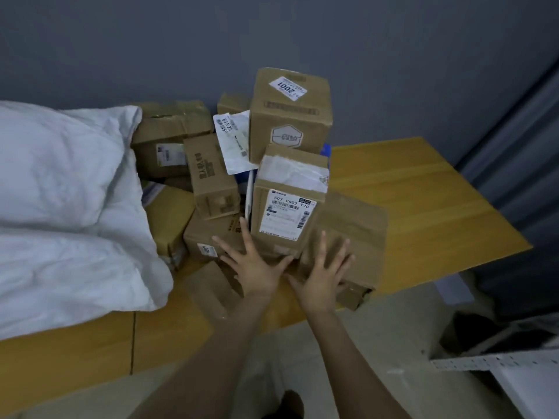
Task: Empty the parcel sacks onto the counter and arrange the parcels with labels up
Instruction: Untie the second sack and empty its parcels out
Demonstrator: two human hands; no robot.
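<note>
A heap of several brown cardboard parcels lies on the wooden counter (pixel 423 189). My left hand (pixel 254 267) presses with spread, straight fingers against the base of a labelled box (pixel 286 213), whose white label faces up. My right hand (pixel 325 278) lies flat with spread fingers on a plain brown box (pixel 357 231) beside it. A tall box (pixel 290 116) with a "2001" sticker stands behind. A white flat mailer (pixel 233 143) lies among the boxes. The white parcel sack (pixel 66 207) lies on the counter's left side with its mouth against the heap.
A grey wall rises behind the counter. The counter's right part is bare wood up to its edge. A small brown box (pixel 211 288) sits at the front edge by my left wrist. A white perforated shelf (pixel 496 367) stands at the lower right on the pale floor.
</note>
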